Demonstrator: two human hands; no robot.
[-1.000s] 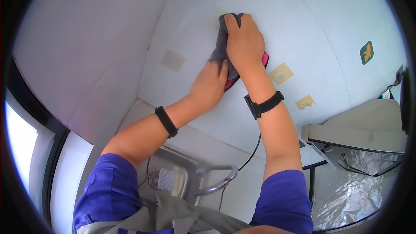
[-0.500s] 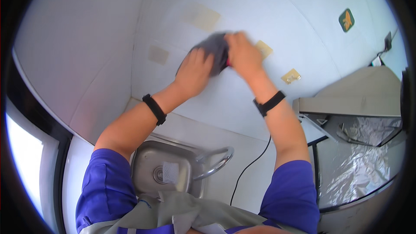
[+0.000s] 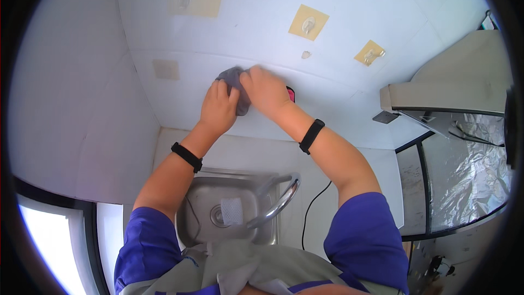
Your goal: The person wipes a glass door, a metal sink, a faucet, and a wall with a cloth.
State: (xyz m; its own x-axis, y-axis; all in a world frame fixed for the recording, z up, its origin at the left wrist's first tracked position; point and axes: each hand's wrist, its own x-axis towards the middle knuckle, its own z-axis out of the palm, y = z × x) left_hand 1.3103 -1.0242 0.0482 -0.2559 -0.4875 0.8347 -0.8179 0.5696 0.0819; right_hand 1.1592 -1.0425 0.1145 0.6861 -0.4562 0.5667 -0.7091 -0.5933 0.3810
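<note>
Two bare hands hold a bunched dark gray cloth at the white wall, above its lower edge and toward its left corner. The left hand curls its fingers over the cloth's left side; the right hand grips its right side. A pink-and-black object, mostly hidden, shows beside the right wrist. Below, a steel sink holds a white perforated pad near its drain; a curved chrome faucet stands along its right edge.
</note>
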